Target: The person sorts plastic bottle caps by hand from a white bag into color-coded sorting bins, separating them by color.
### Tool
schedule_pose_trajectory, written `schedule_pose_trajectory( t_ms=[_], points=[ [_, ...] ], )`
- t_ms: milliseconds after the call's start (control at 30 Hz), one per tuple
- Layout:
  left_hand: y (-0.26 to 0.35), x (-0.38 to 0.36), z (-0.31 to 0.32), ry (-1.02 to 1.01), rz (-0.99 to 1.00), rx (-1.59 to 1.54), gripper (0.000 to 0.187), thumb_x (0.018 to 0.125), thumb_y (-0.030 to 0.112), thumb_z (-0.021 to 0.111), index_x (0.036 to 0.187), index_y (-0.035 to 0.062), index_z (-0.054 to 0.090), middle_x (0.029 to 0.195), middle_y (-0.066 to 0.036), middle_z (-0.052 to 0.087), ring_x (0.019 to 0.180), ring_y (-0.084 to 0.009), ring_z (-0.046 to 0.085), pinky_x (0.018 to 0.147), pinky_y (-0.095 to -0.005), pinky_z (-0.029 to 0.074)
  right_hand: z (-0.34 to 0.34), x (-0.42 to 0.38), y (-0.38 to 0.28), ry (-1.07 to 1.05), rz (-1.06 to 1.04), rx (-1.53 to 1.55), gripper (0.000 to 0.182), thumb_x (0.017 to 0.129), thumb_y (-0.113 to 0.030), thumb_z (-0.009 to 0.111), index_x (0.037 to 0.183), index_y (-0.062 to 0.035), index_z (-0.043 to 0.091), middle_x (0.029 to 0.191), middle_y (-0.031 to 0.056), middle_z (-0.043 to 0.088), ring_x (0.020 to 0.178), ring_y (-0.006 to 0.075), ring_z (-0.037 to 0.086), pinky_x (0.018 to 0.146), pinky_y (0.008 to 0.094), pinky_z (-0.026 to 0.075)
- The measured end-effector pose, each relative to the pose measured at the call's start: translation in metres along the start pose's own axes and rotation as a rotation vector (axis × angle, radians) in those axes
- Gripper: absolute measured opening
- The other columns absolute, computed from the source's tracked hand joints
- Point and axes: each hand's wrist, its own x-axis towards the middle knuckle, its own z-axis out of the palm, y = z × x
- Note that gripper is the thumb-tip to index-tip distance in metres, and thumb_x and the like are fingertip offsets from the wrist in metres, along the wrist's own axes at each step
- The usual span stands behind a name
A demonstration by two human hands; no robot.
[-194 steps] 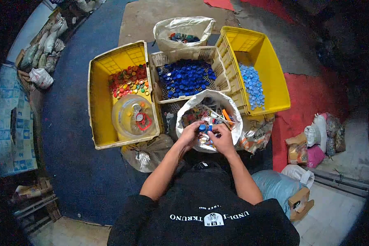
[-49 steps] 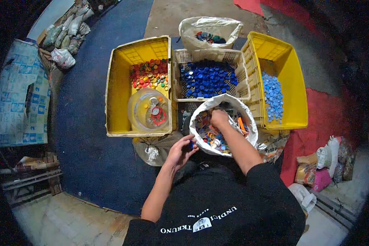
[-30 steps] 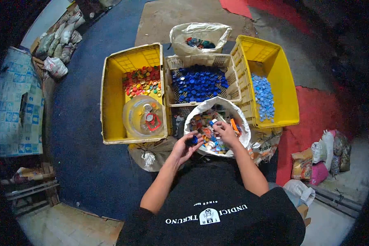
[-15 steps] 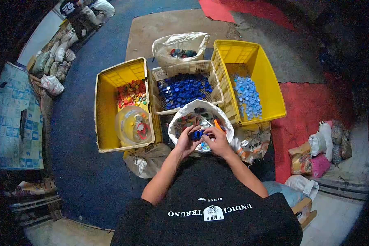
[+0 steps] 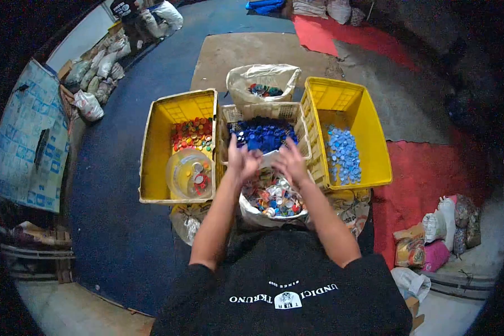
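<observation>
Both hands reach over the near edge of a white plastic crate (image 5: 303,131) that holds many dark blue bottle caps (image 5: 263,133). My left hand (image 5: 244,161) is on the left, blurred by motion, its fingers apart and nothing visible in them. Opposite it, my right hand (image 5: 290,164) has its fingers spread and also looks unoccupied. Below the hands stands a white sack (image 5: 257,217) of mixed caps (image 5: 277,196) in many colours. Its far rim is partly hidden by the hands.
To the left, a yellow crate (image 5: 151,145) holds red and yellow caps (image 5: 193,133) and a clear round tub (image 5: 179,171). At right, another yellow crate (image 5: 369,134) contains light blue caps (image 5: 344,154). Behind the white crate stands a pale sack (image 5: 243,84).
My hands have moved forward from above the mixed-cap sack to the white crate. The dark blue caps they held are no longer in them, and the fingers have opened. The head view has shifted.
</observation>
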Motion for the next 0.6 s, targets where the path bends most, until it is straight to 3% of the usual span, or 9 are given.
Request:
schedule_pose_trajectory(
  t_ms=[33,67,167,233,267,333,400,467,600],
  points=[
    [0.011,0.005,0.005,0.180,0.020,0.034,0.081,0.089,0.068,0.032,0.126,-0.0043,0.039,0.096,-0.019,0.053,0.072,-0.0230,0.045,0.079,-0.0449,0.044,-0.002,0.018,0.004,0.012,-0.127,-0.021,0.070,0.091,-0.017,0.059,0.148,-0.0149,0.019,0.135,0.0190,0.039,0.104,0.0267,0.058,0.081,0.0413,0.054],
    [0.018,0.005,0.012,0.355,0.042,0.067,0.082,0.089,0.067,0.034,0.133,-0.0026,0.036,0.102,-0.020,0.053,0.069,-0.0208,0.041,0.074,-0.0411,0.043,0.005,0.016,-0.011,0.049,-0.189,-0.228,0.073,0.091,-0.014,0.060,0.149,-0.0105,0.016,0.144,0.0265,0.030,0.107,0.0222,0.057,0.081,0.0319,0.052],
    [0.012,-0.015,0.009,0.515,0.218,0.161,0.075,0.092,0.059,0.039,0.139,0.0007,0.034,0.119,-0.021,0.053,0.086,-0.0242,0.051,0.086,-0.0406,0.043,-0.009,0.003,-0.007,0.011,-0.310,-0.432,0.067,0.090,-0.017,0.062,0.146,-0.0083,0.026,0.139,0.0247,0.039,0.098,0.0178,0.061,0.076,0.0287,0.052],
    [-0.010,-0.042,-0.021,0.446,0.375,0.539,0.069,0.093,0.049,0.047,0.141,0.0009,0.032,0.133,-0.021,0.047,0.114,-0.0278,0.051,0.099,-0.0390,0.039,-0.029,-0.016,0.008,-0.006,-0.093,-0.555,0.062,0.087,-0.021,0.065,0.140,-0.0054,0.036,0.130,0.0202,0.051,0.086,0.0149,0.063,0.070,0.0261,0.051],
    [-0.015,-0.059,-0.040,0.397,0.380,0.835,0.061,0.092,0.038,0.054,0.138,0.0006,0.039,0.140,-0.019,0.042,0.133,-0.0292,0.037,0.107,-0.0367,0.033,-0.047,-0.017,0.031,0.020,-0.090,-0.627,0.058,0.085,-0.026,0.068,0.133,-0.0032,0.045,0.117,0.0149,0.060,0.081,0.0146,0.062,0.067,0.0276,0.051],
    [-0.034,-0.092,-0.064,0.327,0.295,1.217,0.061,0.086,0.038,0.062,0.131,-0.0002,0.046,0.144,-0.020,0.033,0.131,-0.0316,0.035,0.106,-0.0406,0.031,-0.063,-0.030,0.053,0.001,0.112,-0.768,0.053,0.085,-0.026,0.066,0.130,-0.0034,0.049,0.116,0.0131,0.060,0.083,0.0162,0.062,0.073,0.0309,0.051],
    [-0.061,-0.113,-0.084,0.659,0.284,1.763,0.069,0.080,0.041,0.068,0.131,0.0018,0.045,0.133,-0.021,0.041,0.122,-0.0359,0.042,0.101,-0.0419,0.036,-0.072,-0.035,0.080,-0.113,0.074,-0.841,0.054,0.086,-0.027,0.066,0.130,-0.0018,0.049,0.117,0.0151,0.058,0.100,0.0203,0.059,0.080,0.0334,0.051],
    [-0.084,-0.119,-0.116,0.829,0.304,1.767,0.082,0.073,0.044,0.075,0.132,-0.0012,0.040,0.112,-0.025,0.056,0.107,-0.0330,0.054,0.094,-0.0416,0.042,-0.075,-0.034,0.100,-0.217,0.014,-1.096,0.050,0.084,-0.032,0.066,0.121,-0.0002,0.057,0.112,0.0180,0.062,0.100,0.0250,0.062,0.085,0.0350,0.049],
    [-0.095,-0.124,-0.143,0.779,0.106,1.403,0.071,0.073,0.036,0.075,0.123,-0.0010,0.043,0.091,-0.020,0.065,0.083,-0.0303,0.064,0.078,-0.0389,0.049,-0.052,-0.028,0.112,-0.432,-0.012,-1.233,0.039,0.082,-0.029,0.063,0.108,0.0012,0.062,0.101,0.0190,0.067,0.095,0.0303,0.065,0.084,0.0390,0.049]
  ],
)
